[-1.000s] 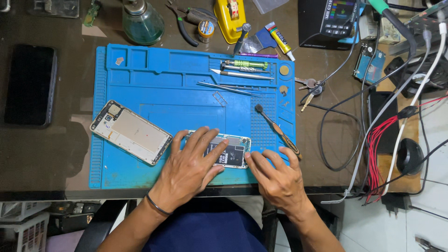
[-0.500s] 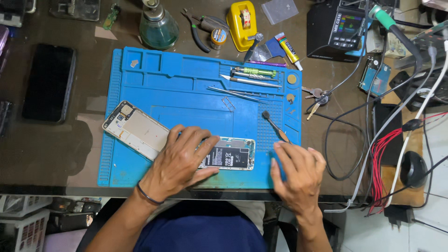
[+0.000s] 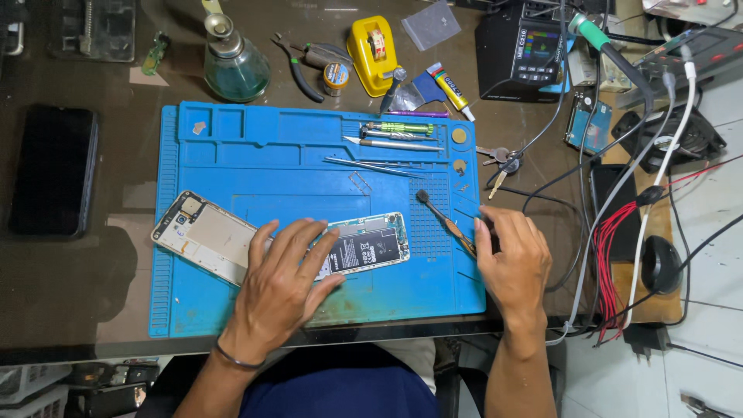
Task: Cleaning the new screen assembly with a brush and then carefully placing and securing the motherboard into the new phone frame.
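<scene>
An opened phone body [image 3: 364, 246] with its black battery showing lies on the blue repair mat [image 3: 255, 162]. My left hand [image 3: 279, 288] rests flat on the phone's left end, fingers spread. My right hand [image 3: 512, 262] sits at the mat's right edge, thumb and forefinger at the handle of a small brush [image 3: 443, 218] that lies slanted on the mat. Whether the fingers grip the brush or only touch it is unclear. A detached back cover [image 3: 203, 237] lies on the mat to the left of my left hand.
Tweezers [image 3: 371, 165] and screwdrivers [image 3: 398, 128] lie at the mat's top. Behind it stand a glass solvent bottle [image 3: 234, 63], pliers [image 3: 296, 63], a yellow tape dispenser [image 3: 371, 53] and a soldering station [image 3: 525, 48]. A dark phone [image 3: 53, 170] lies left; cables and a mouse [image 3: 656, 263] right.
My right hand has slid right from beside the phone to the brush at the mat's edge. The left hand stays on the phone.
</scene>
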